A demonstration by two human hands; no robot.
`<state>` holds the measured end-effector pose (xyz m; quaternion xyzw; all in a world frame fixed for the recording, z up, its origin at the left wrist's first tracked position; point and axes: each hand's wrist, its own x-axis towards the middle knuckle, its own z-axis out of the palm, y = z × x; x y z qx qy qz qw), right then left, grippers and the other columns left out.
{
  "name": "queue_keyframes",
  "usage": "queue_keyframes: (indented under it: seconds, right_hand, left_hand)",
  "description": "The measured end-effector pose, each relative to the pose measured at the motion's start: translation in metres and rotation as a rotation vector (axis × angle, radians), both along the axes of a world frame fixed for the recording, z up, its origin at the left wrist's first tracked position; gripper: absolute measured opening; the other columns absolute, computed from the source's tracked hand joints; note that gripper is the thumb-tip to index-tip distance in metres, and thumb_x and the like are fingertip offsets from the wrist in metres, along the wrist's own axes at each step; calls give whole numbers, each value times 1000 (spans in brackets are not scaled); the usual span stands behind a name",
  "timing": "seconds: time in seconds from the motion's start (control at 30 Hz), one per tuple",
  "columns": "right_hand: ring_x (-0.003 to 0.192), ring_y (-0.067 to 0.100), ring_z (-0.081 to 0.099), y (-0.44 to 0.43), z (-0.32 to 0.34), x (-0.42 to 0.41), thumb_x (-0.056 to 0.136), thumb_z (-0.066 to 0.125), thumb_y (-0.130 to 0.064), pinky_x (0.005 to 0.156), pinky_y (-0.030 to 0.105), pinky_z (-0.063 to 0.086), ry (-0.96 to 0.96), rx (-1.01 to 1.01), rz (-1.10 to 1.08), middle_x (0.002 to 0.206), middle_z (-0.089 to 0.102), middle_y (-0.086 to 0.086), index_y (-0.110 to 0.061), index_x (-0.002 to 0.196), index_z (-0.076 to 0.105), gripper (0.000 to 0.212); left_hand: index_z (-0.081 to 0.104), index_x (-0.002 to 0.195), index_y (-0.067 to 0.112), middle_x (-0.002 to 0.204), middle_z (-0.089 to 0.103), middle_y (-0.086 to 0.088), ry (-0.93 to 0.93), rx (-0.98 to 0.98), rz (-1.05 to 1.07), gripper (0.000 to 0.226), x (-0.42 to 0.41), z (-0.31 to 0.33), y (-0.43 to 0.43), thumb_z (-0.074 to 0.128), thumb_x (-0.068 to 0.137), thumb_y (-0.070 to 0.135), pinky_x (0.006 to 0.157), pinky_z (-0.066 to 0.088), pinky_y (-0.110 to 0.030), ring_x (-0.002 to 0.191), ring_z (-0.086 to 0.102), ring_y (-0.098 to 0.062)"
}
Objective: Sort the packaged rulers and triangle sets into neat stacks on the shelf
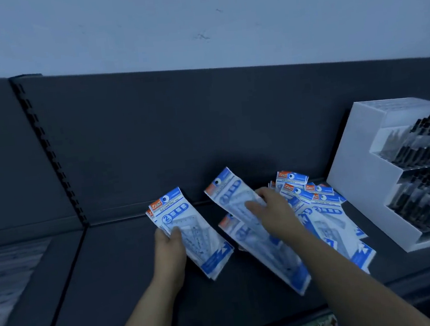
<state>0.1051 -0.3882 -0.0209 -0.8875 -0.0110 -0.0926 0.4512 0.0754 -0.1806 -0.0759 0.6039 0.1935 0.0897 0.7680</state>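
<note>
A pale wall (193, 19) is seen across the top, marked by a few small scuffs (202, 36). Below it a dark grey back panel (152, 132) is set, divided at the left by a slotted upright (48, 151). The dark shelf (120, 279) is met by the panel at its rear edge. At the right, a white tiered display stand (356, 182) is placed on the shelf, filled with rows of dark, slender items (429, 140). Everything is lit dimly, with a bluish cast.

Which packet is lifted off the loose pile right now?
The single packet held in the right hand, its top end tilted upward. The left hand holds a bundle; the pile lies flat.
</note>
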Motion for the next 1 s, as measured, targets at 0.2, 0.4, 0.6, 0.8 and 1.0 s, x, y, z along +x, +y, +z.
queue_keyframes:
  seconds: [0.2, 0.4, 0.6, 0.8, 1.0]
  right_hand:
    - [74, 5, 54, 57, -17, -4, 96, 54, -24, 54, 13, 42, 112, 153, 131, 92, 58, -2, -10, 106, 52, 18]
    - [86, 14, 60, 70, -10, 2, 96, 52, -24, 71, 32, 52, 86, 298, 68, 100, 61, 2, -11, 111, 50, 20]
    - [82, 17, 58, 58, 5, 1, 97, 43, -27, 68, 33, 46, 169, 292, 123, 95, 60, 5, -10, 101, 55, 22]
    - [87, 9, 60, 63, -8, -17, 96, 47, -28, 66, 24, 47, 259, 224, 202, 100, 62, -1, -16, 107, 54, 18]
    - [98, 8, 57, 65, -11, -17, 94, 54, -25, 79, 20, 43, 142, 80, 235, 118, 61, 0, -16, 119, 56, 27]
  left_hand:
    - [50, 114, 14, 106, 69, -10, -48, -106, -13, 16, -12, 8, -2, 51, 98, 18, 89, 53, -47, 97, 68, -27]
    - [43, 125, 5, 116, 67, -16, -62, -18, -80, 53, -19, 0, 4, 71, 81, -2, 87, 55, -52, 102, 68, -31]
    - [44, 118, 13, 115, 66, -10, -75, 19, -4, 38, -23, 2, 8, 63, 88, -1, 89, 54, -51, 101, 67, -27]
    - [43, 110, 19, 113, 63, -7, -85, -105, 40, 12, -25, 18, -5, 46, 100, 12, 90, 53, -46, 104, 64, -25]
    - [38, 112, 19, 114, 62, -10, -99, 22, 24, 29, -26, 19, -3, 57, 94, 6, 90, 53, -44, 99, 64, -24]
